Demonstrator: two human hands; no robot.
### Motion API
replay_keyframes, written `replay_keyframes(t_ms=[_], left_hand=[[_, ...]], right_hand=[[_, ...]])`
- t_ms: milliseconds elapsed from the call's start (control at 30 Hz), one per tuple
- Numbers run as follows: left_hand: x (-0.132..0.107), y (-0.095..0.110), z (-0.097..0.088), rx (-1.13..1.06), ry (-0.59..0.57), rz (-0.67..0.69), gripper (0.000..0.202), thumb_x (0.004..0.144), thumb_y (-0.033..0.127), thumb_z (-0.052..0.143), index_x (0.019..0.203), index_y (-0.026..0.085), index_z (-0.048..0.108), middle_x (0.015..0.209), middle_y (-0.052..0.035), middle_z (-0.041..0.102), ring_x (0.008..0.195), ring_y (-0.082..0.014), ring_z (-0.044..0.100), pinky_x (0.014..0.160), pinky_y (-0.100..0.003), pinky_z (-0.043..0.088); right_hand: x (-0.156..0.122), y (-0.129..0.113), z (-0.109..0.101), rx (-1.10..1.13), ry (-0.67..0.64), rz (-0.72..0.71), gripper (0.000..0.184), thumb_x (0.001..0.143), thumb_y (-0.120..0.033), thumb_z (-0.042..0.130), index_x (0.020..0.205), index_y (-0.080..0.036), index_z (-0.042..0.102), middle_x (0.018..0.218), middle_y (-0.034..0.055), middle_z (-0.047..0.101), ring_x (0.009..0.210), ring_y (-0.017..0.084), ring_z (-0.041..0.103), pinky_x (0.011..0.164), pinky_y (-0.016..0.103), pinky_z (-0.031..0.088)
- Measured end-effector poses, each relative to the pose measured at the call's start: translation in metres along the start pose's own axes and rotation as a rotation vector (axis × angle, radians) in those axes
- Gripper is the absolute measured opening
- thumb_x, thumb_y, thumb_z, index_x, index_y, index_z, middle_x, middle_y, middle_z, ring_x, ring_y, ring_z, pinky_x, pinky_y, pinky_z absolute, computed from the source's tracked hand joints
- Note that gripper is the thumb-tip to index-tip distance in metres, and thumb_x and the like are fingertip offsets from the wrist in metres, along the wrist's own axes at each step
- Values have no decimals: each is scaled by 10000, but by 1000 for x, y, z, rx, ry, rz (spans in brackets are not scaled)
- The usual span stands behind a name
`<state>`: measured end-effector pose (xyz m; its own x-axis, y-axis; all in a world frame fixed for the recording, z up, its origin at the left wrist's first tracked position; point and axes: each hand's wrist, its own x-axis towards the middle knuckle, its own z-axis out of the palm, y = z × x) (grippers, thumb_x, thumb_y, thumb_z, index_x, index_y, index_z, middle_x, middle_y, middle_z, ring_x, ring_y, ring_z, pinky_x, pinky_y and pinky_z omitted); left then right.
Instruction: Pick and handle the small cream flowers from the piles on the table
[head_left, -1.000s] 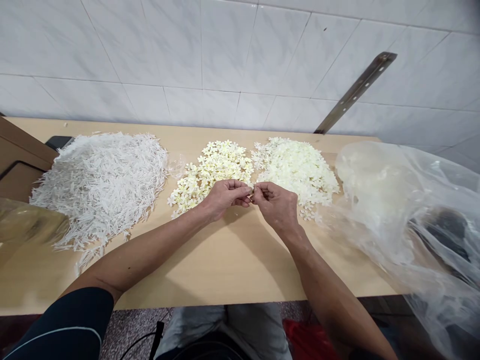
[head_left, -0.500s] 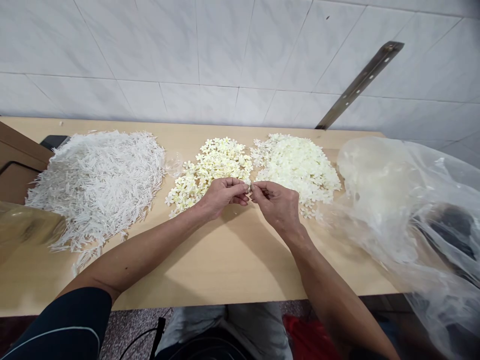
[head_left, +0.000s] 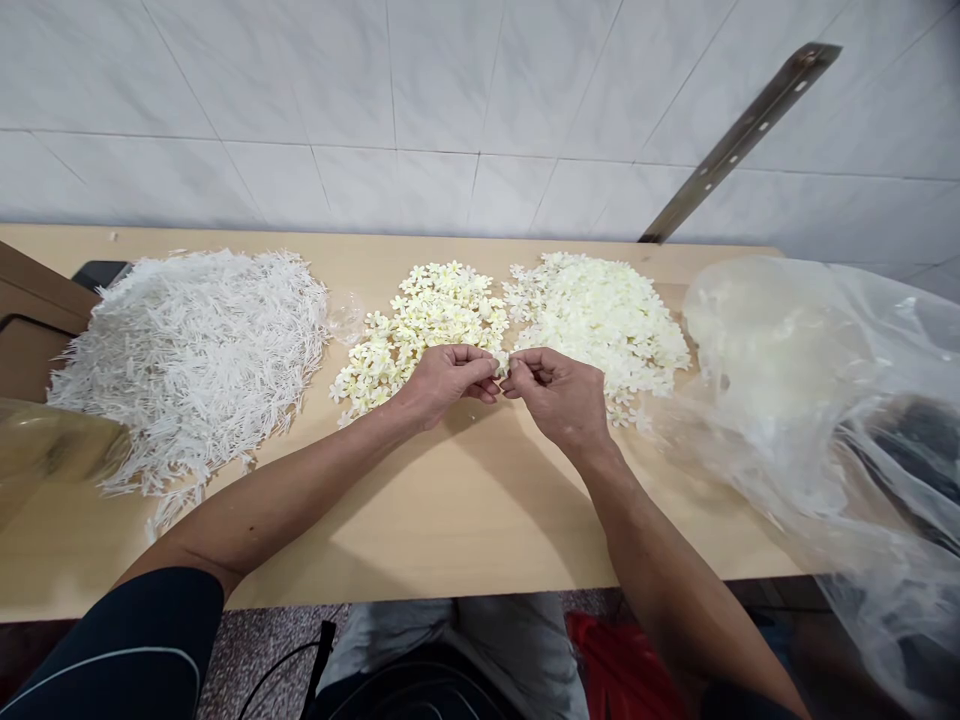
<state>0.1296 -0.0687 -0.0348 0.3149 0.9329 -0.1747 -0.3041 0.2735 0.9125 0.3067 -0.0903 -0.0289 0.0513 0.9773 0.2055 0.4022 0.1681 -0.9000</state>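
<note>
My left hand and my right hand meet at the fingertips above the middle of the table, both closed in a pinch. Between the fingertips a small pale artificial flower partly shows, apparently in my left fingers. What my right thumb and forefinger pinch is too small to make out. Just behind my left hand spreads a pile of cream artificial flowers with yellow centres. Beyond my right hand lies a larger heap of paler flower pieces. A big heap of thin white strands covers the left.
A clear plastic bag slumps over the table's right end. Crumpled clear plastic lies between the left heap and the flowers. A brown box stands at the far left, near a dark flat object. A metal bracket leans against the tiled wall.
The view has shifted slightly. My hands stay together in a pinch, fingertips moved a little apart, and more of the pale flower shows between them.
</note>
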Motion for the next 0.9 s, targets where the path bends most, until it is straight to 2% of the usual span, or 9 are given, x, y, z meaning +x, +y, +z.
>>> replay_keyframes(t_ms=[200,400,600,700,800,900], left_hand=[[1,2,-4,-52,-58,-16,209,797,257,824,856,87,718,736,-82,718,646,-131,688,638,-241,579],[3,4,-6,-97,-98,-64,236,791,271,847,843,102,690,720,-72,710,633,-120,682,646,-227,576],[3,4,-7,-57,-126,-72,363,815,423,853,866,96,706,818,-111,735,659,-131,689,646,-249,587],[3,4,-7,-41,-95,-77,348,792,396,870,843,93,706,793,-94,719,629,-124,674,610,-241,575],[1,4,-6,-33,-84,-76,309,794,362,856,821,95,702,767,-90,712,622,-123,670,602,-235,569],[0,6,-4,-21,-74,-66,273,799,334,831,792,101,690,742,-83,704,615,-126,670,604,-242,573]], right_hand=[[0,-12,-2,150,-51,98,184,895,-350,746,884,-167,766,784,61,791,668,193,770,686,315,673],[3,-5,-3,180,-73,64,220,910,-397,744,907,-178,747,775,58,784,697,208,776,702,341,674],[2,5,-1,-105,-12,-136,147,918,-298,684,967,-203,785,807,48,794,723,211,771,683,319,637],[0,4,-2,-234,9,-234,152,903,-254,668,958,-214,803,823,46,801,736,206,766,661,294,611],[0,4,-2,-268,23,-269,163,898,-241,661,967,-211,805,815,47,801,720,199,759,650,285,600],[0,6,-2,-237,17,-242,159,900,-253,666,975,-202,797,815,52,799,701,201,759,651,297,609]])
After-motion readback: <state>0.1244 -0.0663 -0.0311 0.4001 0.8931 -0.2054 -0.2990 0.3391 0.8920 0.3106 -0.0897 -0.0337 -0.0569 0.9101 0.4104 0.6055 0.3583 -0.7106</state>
